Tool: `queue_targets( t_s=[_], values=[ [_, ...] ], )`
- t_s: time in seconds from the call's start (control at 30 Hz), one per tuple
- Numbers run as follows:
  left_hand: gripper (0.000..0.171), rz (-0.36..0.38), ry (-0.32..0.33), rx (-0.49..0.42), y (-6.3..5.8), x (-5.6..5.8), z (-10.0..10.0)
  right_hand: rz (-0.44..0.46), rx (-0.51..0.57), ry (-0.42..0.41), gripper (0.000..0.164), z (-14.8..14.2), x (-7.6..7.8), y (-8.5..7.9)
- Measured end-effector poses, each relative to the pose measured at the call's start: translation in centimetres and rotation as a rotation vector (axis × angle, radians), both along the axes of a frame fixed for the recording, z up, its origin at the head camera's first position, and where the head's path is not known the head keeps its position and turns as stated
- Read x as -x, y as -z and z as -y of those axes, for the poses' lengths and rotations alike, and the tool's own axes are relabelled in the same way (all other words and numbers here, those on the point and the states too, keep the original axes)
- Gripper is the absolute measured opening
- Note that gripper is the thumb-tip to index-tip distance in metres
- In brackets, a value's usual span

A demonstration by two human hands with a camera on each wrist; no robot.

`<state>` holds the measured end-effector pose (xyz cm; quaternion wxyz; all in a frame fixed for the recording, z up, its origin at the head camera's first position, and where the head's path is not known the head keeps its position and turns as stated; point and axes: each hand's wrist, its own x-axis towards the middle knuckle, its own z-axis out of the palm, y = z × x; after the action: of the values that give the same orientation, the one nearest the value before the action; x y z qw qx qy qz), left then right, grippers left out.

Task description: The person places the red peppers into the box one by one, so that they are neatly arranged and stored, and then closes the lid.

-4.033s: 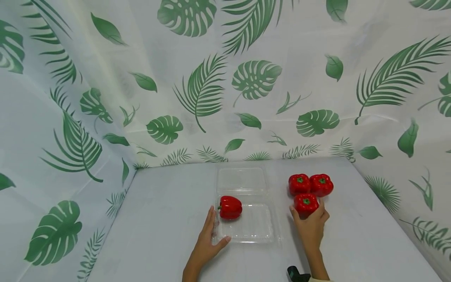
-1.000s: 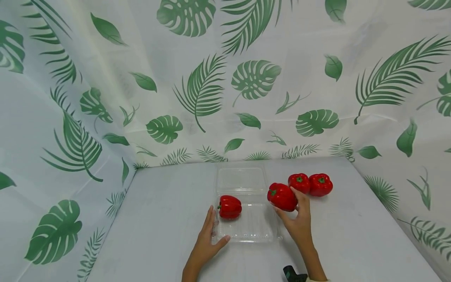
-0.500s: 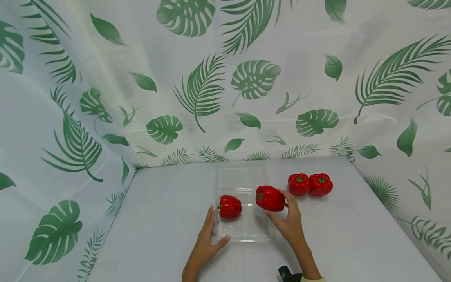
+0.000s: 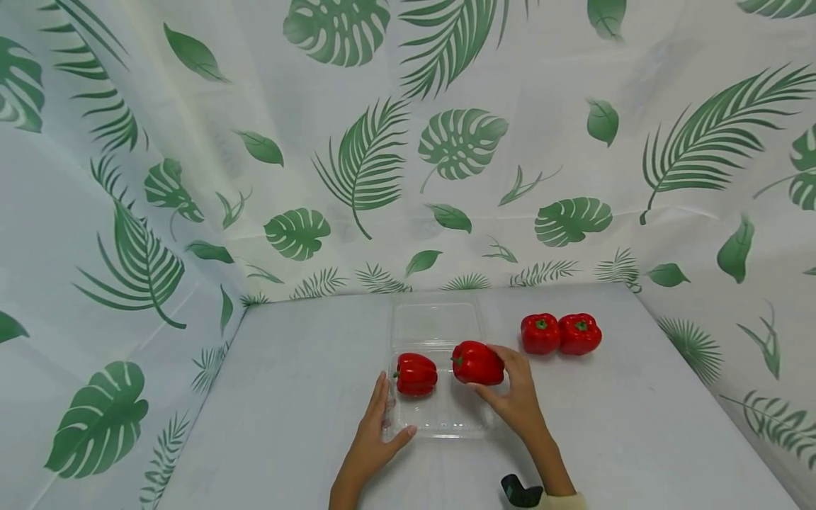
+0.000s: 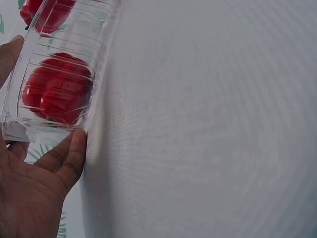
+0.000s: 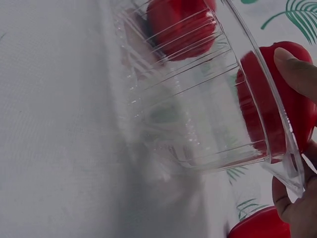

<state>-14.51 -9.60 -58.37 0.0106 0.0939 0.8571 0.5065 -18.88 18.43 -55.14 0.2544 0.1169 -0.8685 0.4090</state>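
Note:
A clear plastic clamshell box (image 4: 440, 423) lies on the table with its lid (image 4: 436, 322) folded back. One red bell pepper (image 4: 416, 375) rests on its side in the left part of the box. My left hand (image 4: 375, 435) touches the box's left end with fairly straight fingers, thumb spread at the front edge; the left wrist view shows the fingertips (image 5: 79, 139) against the box's end. A second red bell pepper (image 4: 477, 363) is pinched between thumb and fingers of my right hand (image 4: 519, 397). In the right wrist view this pepper (image 6: 297, 106) is partly above the box rim.
Two more red bell peppers, one at left (image 4: 540, 334) and one at right (image 4: 579, 334), stand side by side to the right of the box. A black device (image 4: 520, 491) is at the right wrist. Leaf-print sheets (image 4: 465, 212) wall the white table (image 4: 299, 354) behind and at the sides.
My right hand has picked up the front pepper of the group at right and carried it left, over the box's right part. The left hand has stayed at the box's left end.

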Motion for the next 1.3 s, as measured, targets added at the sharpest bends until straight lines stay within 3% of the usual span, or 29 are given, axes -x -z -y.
queue_targets(
  t_s=[0.2,0.5,1.3],
  values=[
    [0.096,-0.005,0.003,0.002,0.0,0.1,0.0,0.098,0.032,-0.043,0.075,0.0,0.5,0.0],
    [0.096,-0.017,0.001,0.004,0.1,0.2,0.1,0.158,0.049,-0.076,0.076,-0.2,1.1,0.4],
    [0.096,-0.007,0.002,-0.009,0.0,0.0,0.0,0.193,-0.154,-0.015,0.077,0.5,1.4,0.8]
  ],
)
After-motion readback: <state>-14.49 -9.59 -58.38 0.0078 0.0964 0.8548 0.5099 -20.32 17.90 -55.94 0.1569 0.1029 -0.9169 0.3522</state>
